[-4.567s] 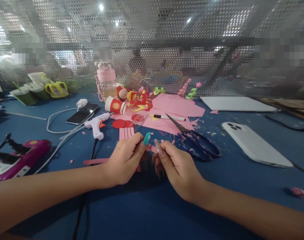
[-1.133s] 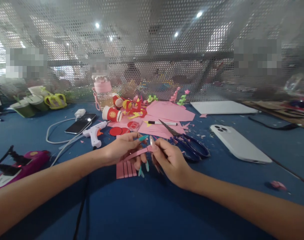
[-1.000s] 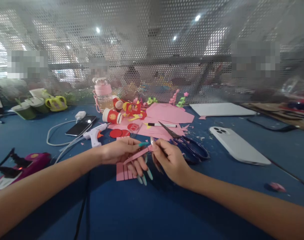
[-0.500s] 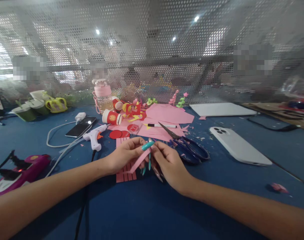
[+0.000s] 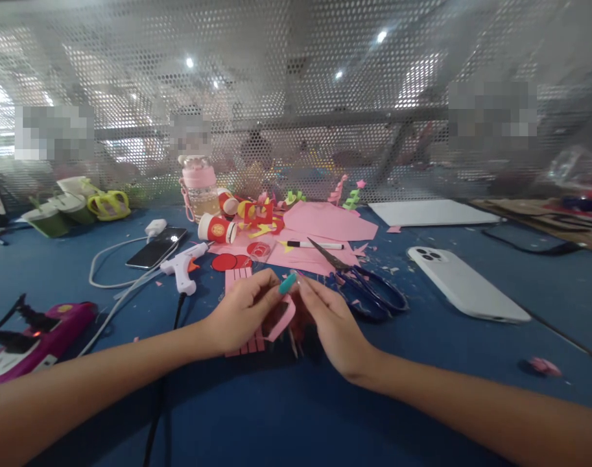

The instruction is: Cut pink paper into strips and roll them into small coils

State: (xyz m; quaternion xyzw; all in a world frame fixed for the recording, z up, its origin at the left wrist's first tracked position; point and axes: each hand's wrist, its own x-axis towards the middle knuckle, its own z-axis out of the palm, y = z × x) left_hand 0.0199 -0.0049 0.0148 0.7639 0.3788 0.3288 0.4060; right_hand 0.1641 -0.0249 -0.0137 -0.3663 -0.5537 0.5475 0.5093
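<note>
A narrow pink paper strip [image 5: 282, 322] is pinched between my two hands, its loose end curling down toward me. My left hand [image 5: 244, 308] is closed, thumb and fingertips pressed together at the strip's upper end. Against it, my right hand [image 5: 337, 318] is closed too, its fingertips meeting the left ones on the same strip. Its lower fingers are shadowed and blurred. Beneath my left hand lies a pink paper sheet cut into strips [image 5: 238, 275], partly covered. Blue-handled scissors [image 5: 373, 292] rest open just beyond my right hand.
A white glue gun [image 5: 182, 264], a black phone [image 5: 157, 248] and a purple power strip [image 5: 65, 324] lie on the left. Behind my hands are pink paper [image 5: 329, 222], a marker [image 5: 319, 245], red paper cups [image 5: 216, 228] and a bottle [image 5: 201, 188]. On the right lies a white phone [image 5: 465, 282].
The strip's loose end has swung right and bent into a curve, where before it hung straighter toward the lower left. My fingers have shifted slightly around its upper end.
</note>
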